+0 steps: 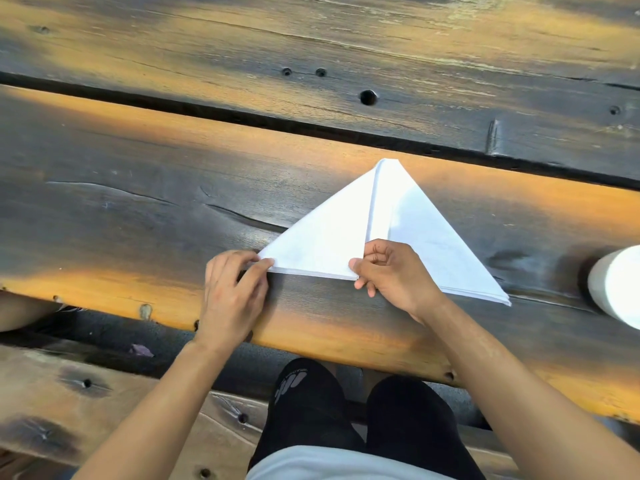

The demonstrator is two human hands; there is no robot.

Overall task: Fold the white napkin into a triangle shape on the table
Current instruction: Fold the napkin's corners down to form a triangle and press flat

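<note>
White napkin [412, 233] lying flat on the dark wooden table [138, 188], near its front edge, already folded to a broad triangle with the apex pointing away. A smaller flap folded over the left half, its straight edge running from the apex down to the base. Left hand [232, 289] pinching the near-left corner between thumb and fingers, closed on the cloth there. Right hand [388, 271] pinching the flap's lower corner at the middle of the base, thumb on top, other fingers curled. Right corner [505, 301] free, layers visibly stacked. Probably light, thin and limp, though the pressed edges look crisp enough to hold a crease. Little weight to keep it in place, so likely to slide or spring open on the smooth worn wood once released. Best held at corners and along folded edges, with flat fingers pressing rather than lifting; a pull at one layer only would likely fan the stack apart. No fragility to speak of, only a risk of misaligned edges. White cylinder [620, 285] at the far right edge, apart from the napkin, nature unclear.
</note>
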